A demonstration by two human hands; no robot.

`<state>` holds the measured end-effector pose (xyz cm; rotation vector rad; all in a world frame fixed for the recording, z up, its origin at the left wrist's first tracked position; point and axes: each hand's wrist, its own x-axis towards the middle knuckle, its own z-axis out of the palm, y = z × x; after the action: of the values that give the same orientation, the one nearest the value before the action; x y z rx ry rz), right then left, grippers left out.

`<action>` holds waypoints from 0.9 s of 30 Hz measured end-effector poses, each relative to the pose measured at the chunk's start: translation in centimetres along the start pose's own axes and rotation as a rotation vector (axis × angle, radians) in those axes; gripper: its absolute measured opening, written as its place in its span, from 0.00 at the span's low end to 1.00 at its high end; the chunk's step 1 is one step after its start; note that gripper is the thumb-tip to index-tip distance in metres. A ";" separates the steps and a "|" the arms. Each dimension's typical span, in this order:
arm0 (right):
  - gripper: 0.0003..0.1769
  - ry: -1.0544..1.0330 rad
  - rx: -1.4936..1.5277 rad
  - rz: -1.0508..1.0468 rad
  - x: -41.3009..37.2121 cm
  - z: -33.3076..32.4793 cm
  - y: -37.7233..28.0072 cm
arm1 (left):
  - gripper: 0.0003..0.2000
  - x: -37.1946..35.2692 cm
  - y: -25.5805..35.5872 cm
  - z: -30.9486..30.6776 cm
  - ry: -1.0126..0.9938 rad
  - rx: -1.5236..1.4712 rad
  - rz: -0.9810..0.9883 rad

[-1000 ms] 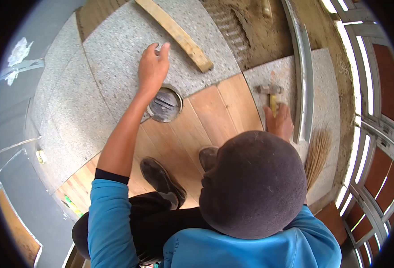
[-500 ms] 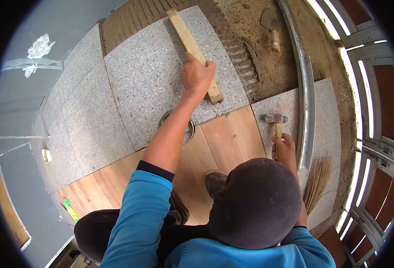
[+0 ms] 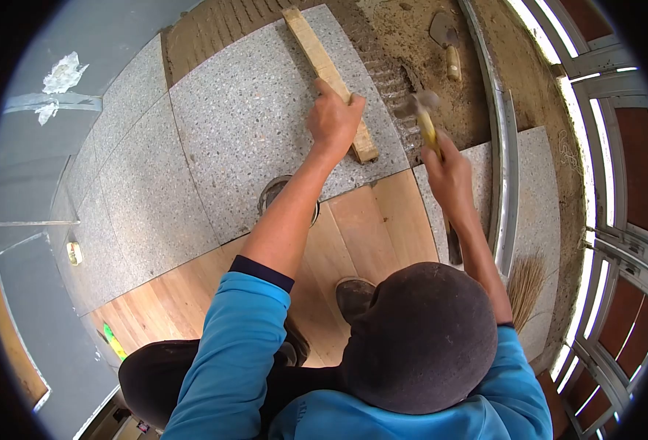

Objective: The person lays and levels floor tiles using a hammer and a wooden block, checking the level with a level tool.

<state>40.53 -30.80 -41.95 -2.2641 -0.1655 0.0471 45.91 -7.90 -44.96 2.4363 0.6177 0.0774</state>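
My left hand [image 3: 334, 121] is wrapped round a wooden batten [image 3: 317, 51] that lies on a large speckled grey tile [image 3: 243, 110]. In my right hand [image 3: 449, 172] is a hammer [image 3: 427, 125] with a yellow handle. Its head is raised, slightly blurred, to the right of the batten and apart from it, over the mortar edge. The tile's right edge borders ridged grey mortar [image 3: 388, 84]. Below it, wood-look tiles [image 3: 368, 224] meet it along a straight joint. A round ring-shaped thing [image 3: 271, 192] is partly hidden behind my left forearm.
A trowel [image 3: 447, 44] lies on the sandy ground at the top right. A metal straightedge [image 3: 501, 169] runs along the right side, with a straw broom [image 3: 526, 290] beside it. A grey wall [image 3: 30, 176] stands at the left. A green level-like tool [image 3: 114, 341] lies lower left.
My right hand has lifted the hammer up and to the left, towards the batten. My left hand and the batten have shifted slightly to the right.
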 end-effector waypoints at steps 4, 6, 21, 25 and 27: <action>0.21 0.046 -0.206 -0.314 5.9 3.3 -3.4 | 0.36 0.0 -2.0 0.0 -0.071 -0.186 -0.073; 0.21 -0.032 -0.263 -0.390 8.8 5.1 -4.6 | 0.33 -0.3 -2.1 -0.9 -0.234 -0.467 -0.237; 0.12 -0.090 -0.368 -0.635 14.7 9.1 -5.1 | 0.26 -1.2 0.0 -5.0 -0.391 -0.749 -0.370; 0.13 -0.130 -0.395 -0.547 14.9 9.0 -5.7 | 0.20 -0.1 -1.2 -2.5 -0.311 -0.689 -0.385; 0.13 -0.113 -0.382 -0.541 14.8 9.0 -5.6 | 0.21 -0.4 -0.5 -3.1 -0.310 -0.708 -0.399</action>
<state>53.82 -18.34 -43.13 -2.5145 -0.9052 -0.1556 44.71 -6.02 -42.71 1.5747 0.7625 -0.2091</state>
